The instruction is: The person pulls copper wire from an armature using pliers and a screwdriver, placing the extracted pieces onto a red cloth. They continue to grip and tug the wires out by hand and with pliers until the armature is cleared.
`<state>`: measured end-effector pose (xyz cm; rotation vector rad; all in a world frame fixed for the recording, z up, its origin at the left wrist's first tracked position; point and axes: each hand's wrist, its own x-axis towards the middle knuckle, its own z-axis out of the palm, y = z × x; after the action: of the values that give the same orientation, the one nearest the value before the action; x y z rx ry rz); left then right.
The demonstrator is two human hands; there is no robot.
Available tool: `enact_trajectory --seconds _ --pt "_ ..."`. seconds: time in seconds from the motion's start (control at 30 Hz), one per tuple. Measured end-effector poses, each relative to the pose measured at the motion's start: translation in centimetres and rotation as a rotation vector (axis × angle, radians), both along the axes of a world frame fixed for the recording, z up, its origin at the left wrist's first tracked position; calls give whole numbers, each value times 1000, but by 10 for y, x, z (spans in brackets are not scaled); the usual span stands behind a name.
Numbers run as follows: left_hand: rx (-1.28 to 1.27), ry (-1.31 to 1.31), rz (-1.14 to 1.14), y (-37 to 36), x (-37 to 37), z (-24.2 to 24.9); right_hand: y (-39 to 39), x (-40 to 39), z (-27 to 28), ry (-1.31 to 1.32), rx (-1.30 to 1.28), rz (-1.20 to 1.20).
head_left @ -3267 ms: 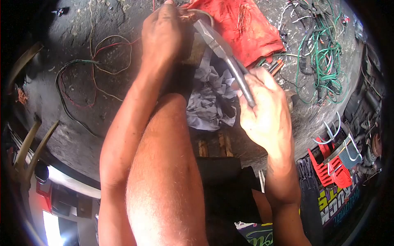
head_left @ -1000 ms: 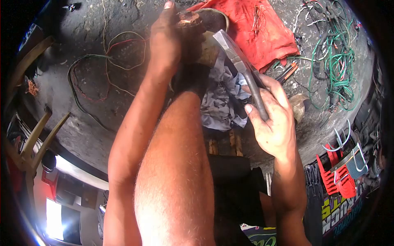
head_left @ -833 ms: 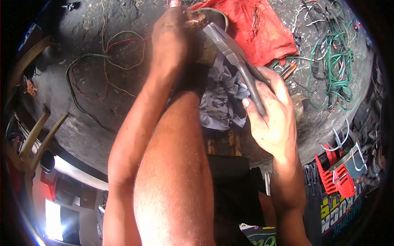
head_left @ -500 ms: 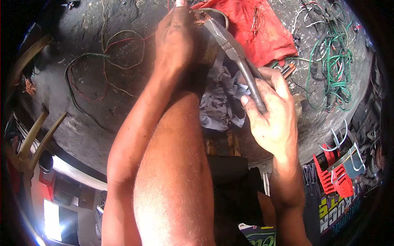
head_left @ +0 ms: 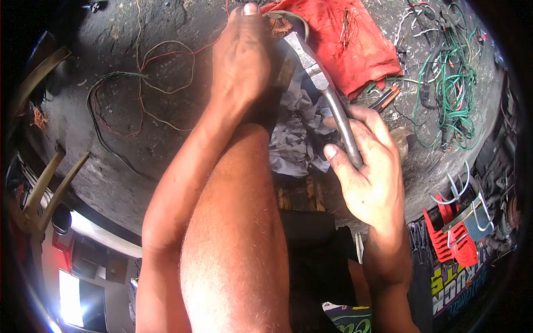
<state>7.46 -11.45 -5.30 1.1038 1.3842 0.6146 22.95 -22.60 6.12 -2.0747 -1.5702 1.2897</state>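
Observation:
My right hand (head_left: 375, 161) is wrapped round the handles of metal pliers (head_left: 313, 69). The pliers point up and to the left, their jaws just below a coppery bundle (head_left: 280, 25) beside my left hand. My left hand (head_left: 242, 58) is closed, thumb on top, and its fingers are mostly hidden. What it grips I cannot make out. A thin red wire (head_left: 208, 47) runs up to it from the left. Behind the pliers lies a red cloth (head_left: 361, 55) with thin copper strands (head_left: 347, 28) on it.
Loose wires (head_left: 141, 77) lie looped at the left. A tangle of green wires (head_left: 452, 89) is at the right, near an orange-and-black tool (head_left: 386, 100). Crumpled grey cloth (head_left: 297, 127) lies between my arms. My leg (head_left: 236, 233) rises in front.
The pliers have turned and shifted slightly down and right, their jaws away from the coppery bundle. My left hand has moved slightly right, its thumb tilting.

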Motion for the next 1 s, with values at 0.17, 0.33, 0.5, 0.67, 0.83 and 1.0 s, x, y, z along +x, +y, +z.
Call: enact_trajectory --seconds 0.17,0.33,0.5,0.67,0.83,1.0 --pt "-37 170 -68 4 6 17 3 -3 1 59 55 -42" --pt "45 248 -88 3 4 4 3 -4 3 -2 106 -8" --pt "133 110 -13 -4 10 -4 7 -4 5 -109 119 27" --pt "-67 99 -175 8 3 26 16 -2 12 -91 9 54" --pt "-46 216 -114 9 7 15 19 8 5 -132 -53 117" --pt "-10 50 -41 9 4 -9 7 8 -8 -71 -45 81"
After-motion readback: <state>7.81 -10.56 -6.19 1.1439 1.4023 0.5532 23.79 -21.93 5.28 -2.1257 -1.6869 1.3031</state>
